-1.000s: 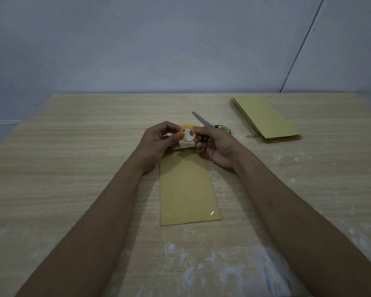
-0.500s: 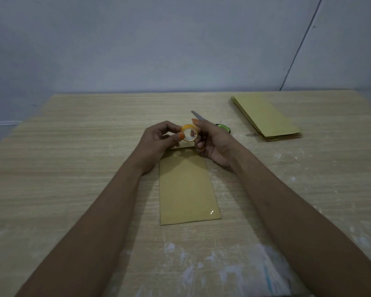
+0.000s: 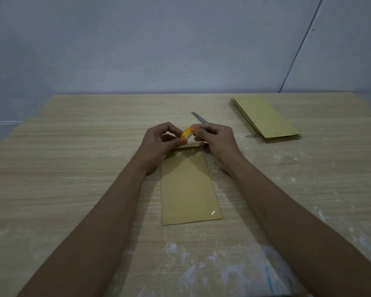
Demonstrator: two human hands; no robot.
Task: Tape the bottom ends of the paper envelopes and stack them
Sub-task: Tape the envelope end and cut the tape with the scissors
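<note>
**Tape roll held over envelope's far end**

Small yellow-orange tape roll (image 3: 186, 134) pinched btwn both hands, edge-on to camera, just above far end of flat tan paper envelope (image 3: 189, 187) lying lengthwise at counter centre. Left hand (image 3: 159, 142) fingers curled round roll; right hand (image 3: 217, 139) pinches at its top. Grey scissors blade (image 3: 198, 117) pokes out behind right hand. Stack of tan envelopes (image 3: 266, 120) far right on light wood-grain counter (image 3: 73, 157).

You're seeing a dim, bluish scene; soft shadows fall on the bench (image 3: 73, 168) beneath your forearms, a small glare spot glints at five o'clock, and wide-angle bending curves the edges.
</note>
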